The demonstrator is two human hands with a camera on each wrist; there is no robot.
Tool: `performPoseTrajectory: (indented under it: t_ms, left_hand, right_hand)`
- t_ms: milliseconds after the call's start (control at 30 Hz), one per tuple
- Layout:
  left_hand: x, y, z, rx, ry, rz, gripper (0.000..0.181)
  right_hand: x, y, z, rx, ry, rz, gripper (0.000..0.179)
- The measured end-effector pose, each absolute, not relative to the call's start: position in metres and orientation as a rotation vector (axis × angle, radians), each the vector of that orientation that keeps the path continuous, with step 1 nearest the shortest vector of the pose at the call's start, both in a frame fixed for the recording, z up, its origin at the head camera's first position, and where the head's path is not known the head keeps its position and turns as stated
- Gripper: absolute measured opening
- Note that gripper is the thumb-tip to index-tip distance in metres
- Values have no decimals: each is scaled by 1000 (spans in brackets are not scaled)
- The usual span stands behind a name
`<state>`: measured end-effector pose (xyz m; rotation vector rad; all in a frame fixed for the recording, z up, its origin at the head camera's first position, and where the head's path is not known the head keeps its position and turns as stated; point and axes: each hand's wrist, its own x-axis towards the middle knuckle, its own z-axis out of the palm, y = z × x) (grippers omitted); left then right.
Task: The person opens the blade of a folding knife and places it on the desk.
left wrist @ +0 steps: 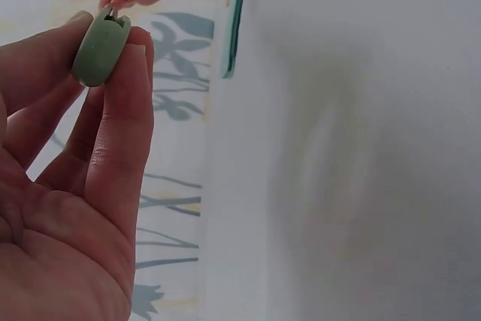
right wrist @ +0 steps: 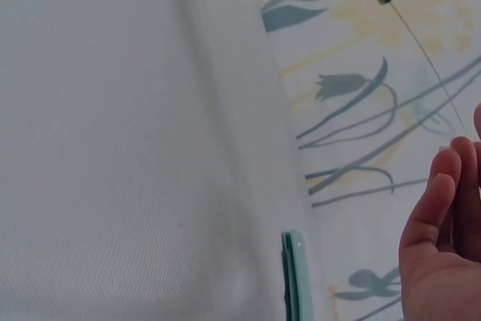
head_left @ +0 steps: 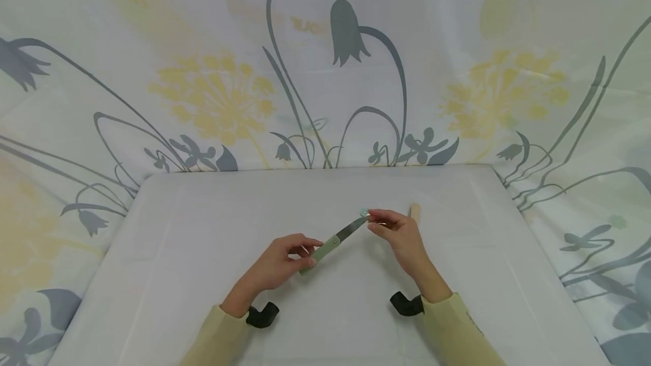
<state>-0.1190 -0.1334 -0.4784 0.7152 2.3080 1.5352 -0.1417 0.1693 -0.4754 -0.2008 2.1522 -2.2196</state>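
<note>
A folding knife with a pale green handle (head_left: 325, 249) and a grey metal blade (head_left: 351, 230) is held open over the table, slanting up to the right. My left hand (head_left: 286, 261) grips the handle between thumb and fingers; in the left wrist view the rounded handle end (left wrist: 101, 54) faces the camera. My right hand (head_left: 404, 242) pinches the blade at its tip. The right wrist view shows the blade edge-on as a thin line running to the right hand's fingertips (right wrist: 446, 165).
Behind the right hand lies a long item, partly hidden, with a teal end (head_left: 364, 212) and a wood-coloured end (head_left: 415, 212). It rests on the white-covered table (head_left: 213, 213). Flower-patterned curtains (head_left: 315, 89) stand along the table's back and sides. Black wrist mounts (head_left: 263, 315) hang by both sleeves.
</note>
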Motion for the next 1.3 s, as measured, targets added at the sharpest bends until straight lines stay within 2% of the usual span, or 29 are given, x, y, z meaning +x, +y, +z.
performPoseTrajectory:
  t_ms: [367, 667, 1033, 1300]
  left_hand:
    - [-131, -156, -498, 443, 2446, 1557, 33]
    - [-139, -174, -502, 54, 2626, 1471, 31]
    - [-142, -179, -504, -65, 2877, 1271, 23]
    - [-143, -181, -505, -106, 2925, 1180, 23]
  right_hand:
    - [-150, 189, -487, 2, 2225, -2206, 43]
    - [-155, 204, -498, 126, 2319, -2143, 38]
    - [-160, 212, -503, 214, 2504, -1954, 27]
    - [-165, 216, -506, 150, 2612, -1788, 29]
